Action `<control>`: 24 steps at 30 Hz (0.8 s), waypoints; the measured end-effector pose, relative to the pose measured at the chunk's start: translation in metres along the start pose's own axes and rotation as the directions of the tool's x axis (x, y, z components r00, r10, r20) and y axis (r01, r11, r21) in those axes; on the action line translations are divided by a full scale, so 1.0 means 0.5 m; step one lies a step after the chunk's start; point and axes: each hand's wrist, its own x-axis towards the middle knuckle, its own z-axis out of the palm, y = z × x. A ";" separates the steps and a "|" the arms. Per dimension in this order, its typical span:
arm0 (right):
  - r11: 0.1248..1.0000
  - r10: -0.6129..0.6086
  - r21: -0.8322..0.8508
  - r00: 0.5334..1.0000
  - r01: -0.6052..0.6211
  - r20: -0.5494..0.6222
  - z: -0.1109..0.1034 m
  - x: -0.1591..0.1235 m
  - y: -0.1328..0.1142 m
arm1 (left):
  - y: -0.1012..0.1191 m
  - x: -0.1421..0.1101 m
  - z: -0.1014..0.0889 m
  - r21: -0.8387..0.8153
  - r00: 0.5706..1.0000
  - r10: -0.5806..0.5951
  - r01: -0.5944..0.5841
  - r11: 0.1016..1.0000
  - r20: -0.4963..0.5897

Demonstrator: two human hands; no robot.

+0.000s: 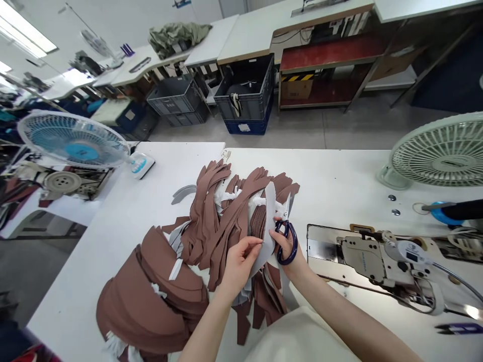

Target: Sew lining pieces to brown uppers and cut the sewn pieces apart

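My left hand (238, 261) pinches the left edge of a pale grey curved fabric strip (270, 213); whether a thread is also between the fingertips is too small to tell. My right hand (296, 265) has its fingers in the dark blue handles of a pair of scissors (295, 245), blades pointing away from me. The right thumb also touches the strip. Beneath and around both hands lie bundles of brown fabric strips (211, 221), tied with white ties (229, 195). Larger curved brown fabric panels (145, 301) are stacked to the left.
A sewing machine head (362, 259) is set in the white table (339, 191) at the right, with a pale green fan (445, 156) behind it. A blue-white fan (79, 146) stands far left. Grey crates (247, 103) and a red shelf (332, 53) are beyond the table.
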 end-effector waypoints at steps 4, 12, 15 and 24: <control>0.999 0.029 0.035 0.999 -0.029 0.013 -0.006 -0.031 -0.001 | 0.019 -0.027 -0.005 0.332 0.963 0.258 -0.269 0.904 0.077; 0.985 0.021 0.166 0.986 -0.049 0.168 -0.035 -0.083 -0.053 | 0.057 -0.097 -0.014 0.508 0.799 0.510 -0.598 0.620 0.318; 0.967 -0.064 0.256 0.967 -0.001 0.245 -0.050 -0.117 -0.089 | 0.075 -0.130 -0.007 0.542 0.756 0.573 -0.640 0.544 0.317; 0.952 -0.055 0.298 0.912 -0.075 0.406 -0.076 -0.248 -0.134 | 0.135 -0.233 0.015 0.517 0.416 0.845 -0.832 0.204 0.337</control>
